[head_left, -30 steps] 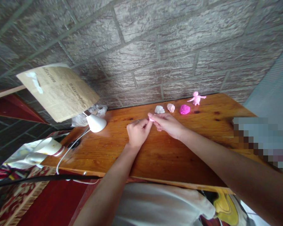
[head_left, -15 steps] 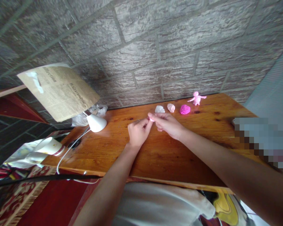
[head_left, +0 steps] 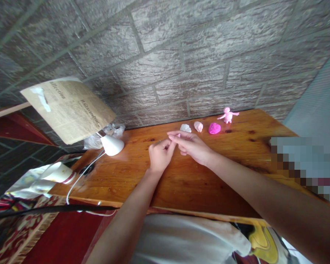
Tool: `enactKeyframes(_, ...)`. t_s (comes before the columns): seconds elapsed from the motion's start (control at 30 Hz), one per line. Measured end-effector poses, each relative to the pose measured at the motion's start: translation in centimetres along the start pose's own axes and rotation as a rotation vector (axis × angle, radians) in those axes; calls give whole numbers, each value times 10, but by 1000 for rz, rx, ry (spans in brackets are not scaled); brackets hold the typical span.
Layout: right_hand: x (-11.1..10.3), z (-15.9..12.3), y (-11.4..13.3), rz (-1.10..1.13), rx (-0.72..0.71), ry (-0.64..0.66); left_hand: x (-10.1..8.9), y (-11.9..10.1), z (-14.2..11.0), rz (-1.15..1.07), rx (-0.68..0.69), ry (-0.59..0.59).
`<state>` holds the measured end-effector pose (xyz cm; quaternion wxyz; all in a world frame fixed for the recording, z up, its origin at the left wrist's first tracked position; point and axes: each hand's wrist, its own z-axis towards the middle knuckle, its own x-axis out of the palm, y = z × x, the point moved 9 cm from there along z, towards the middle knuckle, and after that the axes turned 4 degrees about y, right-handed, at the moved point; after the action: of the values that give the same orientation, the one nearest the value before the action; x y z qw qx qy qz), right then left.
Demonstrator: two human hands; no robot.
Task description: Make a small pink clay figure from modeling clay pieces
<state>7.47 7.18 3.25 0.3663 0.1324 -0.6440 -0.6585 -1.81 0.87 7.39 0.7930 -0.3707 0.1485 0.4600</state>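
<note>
My left hand (head_left: pixel 160 156) is curled, its thumb and forefinger pinched together above the wooden table. From the right, my right hand (head_left: pixel 193 145) meets it, thumb and fingers closing at the same spot. Between the fingertips shows a tiny bit of pink modelling clay (head_left: pixel 178 135), mostly hidden. Just behind the hands lie a white clay lump (head_left: pixel 186 128), a pale pink clay lump (head_left: pixel 198 126) and a bright magenta clay lump (head_left: pixel 215 128). Farther right stands a small pink clay figure (head_left: pixel 228 116) with its arms spread.
A white lamp (head_left: pixel 112 145) with a printed paper shade (head_left: pixel 71 110) stands on the table's left, a clear plastic bag behind it. Its white cable crosses the near left edge. A paper cup (head_left: pixel 57 172) lies at the left end. A brick-patterned wall (head_left: pixel 165 69) rises behind the table (head_left: pixel 198 190).
The fingers of my right hand have stretched a little leftward over my left fingertips, covering more of the pink clay. The lumps and the figure stay in place.
</note>
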Motion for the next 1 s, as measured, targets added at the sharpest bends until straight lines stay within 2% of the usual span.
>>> enactKeyframes(0.07, 0, 0, 0, -2, 12, 12, 4, 5, 1, -111, -50, 35)
enactKeyframes(0.23, 2, 2, 2, 6, 46, 94, 26, 23, 2, -445, -225, 207)
enactKeyframes(0.3, 0, 3, 6, 58, 35, 100, 29, 26, 3, -513, -268, 231)
enactKeyframes(0.4, -4, 4, 11, 102, -15, 80, 28, 28, 4, -558, -294, 223)
enactKeyframes(0.6, -3, 5, 15, 54, -71, 99, 29, 28, 4, -593, -314, 236)
enactKeyframes(0.83, -2, 4, 26, 42, -121, 135, 44, 29, -3, -729, -374, 365)
enactKeyframes(1.0, -3, 4, 26, -15, -118, 167, 47, 27, -4, -792, -436, 385)
